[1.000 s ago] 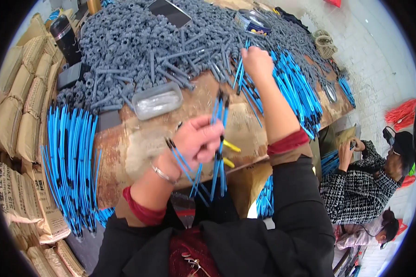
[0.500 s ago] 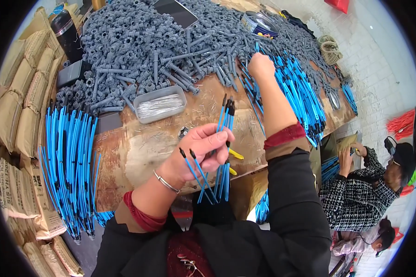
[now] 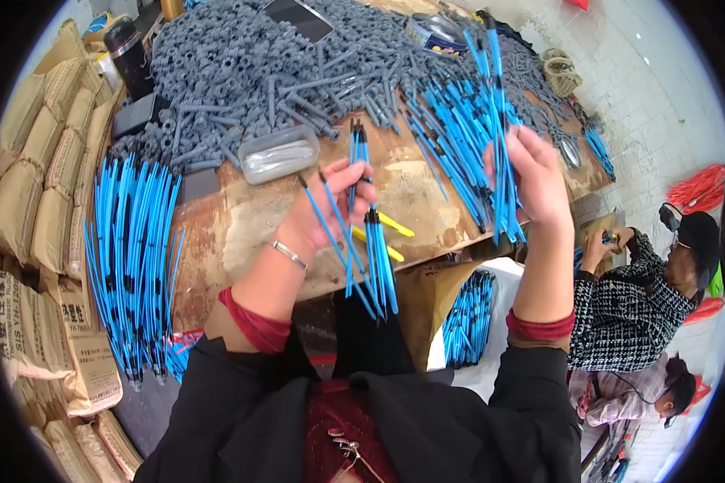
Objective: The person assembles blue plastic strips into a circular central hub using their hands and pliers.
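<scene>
My left hand [image 3: 335, 200] is closed round several slim blue sticks with black tips [image 3: 381, 258], which hang over the table's near edge. Two of them poke out apart from the rest between its fingers. At the right, my right hand [image 3: 535, 173] grips a bundle of blue sticks [image 3: 501, 181] held upright, its fingers wrapped round the middle. Beneath and left of that hand lies a pile of the same blue sticks [image 3: 451, 145]. Yellow-handled pliers [image 3: 391, 225] rest on the table just behind the left hand's sticks.
Grey plastic parts [image 3: 234, 72] are heaped across the back of the table [image 3: 242, 233]. A clear box of thin metal pins [image 3: 279, 154] stands before them. More blue sticks [image 3: 133, 266] lie at the left, others fill a white sack [image 3: 503, 302]. A co-worker [image 3: 636, 298] sits at the right.
My right hand has come back from the far side of the pile toward me, and now holds a bundle of blue sticks. The left hand keeps its sticks, shifted slightly. The white sack is now uncovered.
</scene>
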The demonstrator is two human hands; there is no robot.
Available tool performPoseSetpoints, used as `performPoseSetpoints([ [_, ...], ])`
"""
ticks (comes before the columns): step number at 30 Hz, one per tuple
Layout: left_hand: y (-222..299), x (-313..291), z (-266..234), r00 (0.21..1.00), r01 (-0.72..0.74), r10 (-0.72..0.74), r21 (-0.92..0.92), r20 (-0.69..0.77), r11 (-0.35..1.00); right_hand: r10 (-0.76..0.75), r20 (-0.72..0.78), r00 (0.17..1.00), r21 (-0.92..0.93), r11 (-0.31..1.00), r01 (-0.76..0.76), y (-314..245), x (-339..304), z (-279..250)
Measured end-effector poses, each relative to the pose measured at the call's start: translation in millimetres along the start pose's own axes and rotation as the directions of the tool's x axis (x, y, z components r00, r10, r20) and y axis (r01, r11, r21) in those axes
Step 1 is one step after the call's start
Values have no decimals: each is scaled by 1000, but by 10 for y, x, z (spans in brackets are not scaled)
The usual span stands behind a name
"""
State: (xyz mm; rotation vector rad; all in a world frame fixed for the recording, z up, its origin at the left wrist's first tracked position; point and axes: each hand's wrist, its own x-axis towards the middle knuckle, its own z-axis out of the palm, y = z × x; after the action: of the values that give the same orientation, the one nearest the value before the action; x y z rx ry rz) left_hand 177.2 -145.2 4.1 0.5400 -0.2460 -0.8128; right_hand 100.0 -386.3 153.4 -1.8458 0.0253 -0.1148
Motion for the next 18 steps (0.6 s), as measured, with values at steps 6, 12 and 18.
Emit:
performPoseSetpoints([
  [6, -28, 4, 171, 996, -44, 45, 15, -81, 999, 18, 302, 953, -337, 937, 90, 309, -345, 348],
  [12, -4, -7, 128, 977, -98, 113, -88, 179, 991, 43, 222, 974, -159, 987, -7, 414, -398, 633],
  [18, 18, -34, 154, 966, -98, 122, -112, 228, 989, -11, 22, 1000, -482, 876, 20, 567, -472, 823],
])
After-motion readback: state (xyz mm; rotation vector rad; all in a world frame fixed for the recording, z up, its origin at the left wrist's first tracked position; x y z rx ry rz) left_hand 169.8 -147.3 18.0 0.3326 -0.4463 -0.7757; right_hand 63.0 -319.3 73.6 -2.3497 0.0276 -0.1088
